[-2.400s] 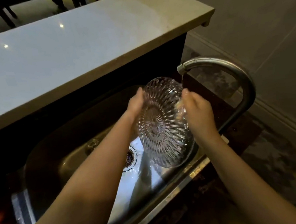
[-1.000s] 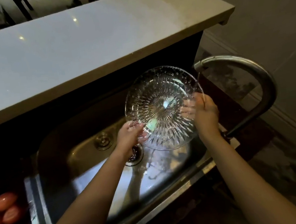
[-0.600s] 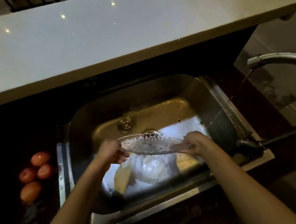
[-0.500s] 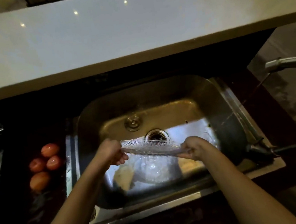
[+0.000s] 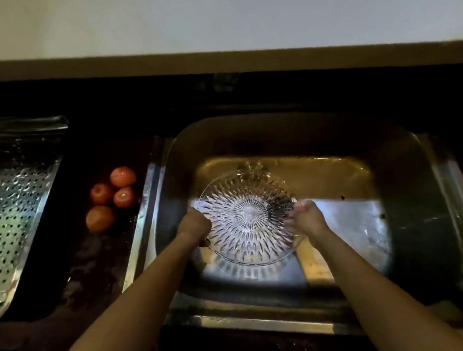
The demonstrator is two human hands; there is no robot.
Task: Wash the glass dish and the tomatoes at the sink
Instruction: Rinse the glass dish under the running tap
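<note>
Likely slippery and fragile, the glass dish [image 5: 247, 219] is gripped by left hand [image 5: 194, 225] at nine o'clock, right hand [image 5: 307, 218] at three.

1 sink [image 5: 277, 133]. 1 glass dish [image 5: 247, 219] over the sink. 4 tomatoes [image 5: 124, 197] on the bench [image 5: 90, 261], just left of the sink. 1 perforated tray [image 5: 6, 216] further left of the sink, maybe two stacked, too dim. 2 hands over the sink: left hand [image 5: 194, 225], right hand [image 5: 307, 216].
</note>
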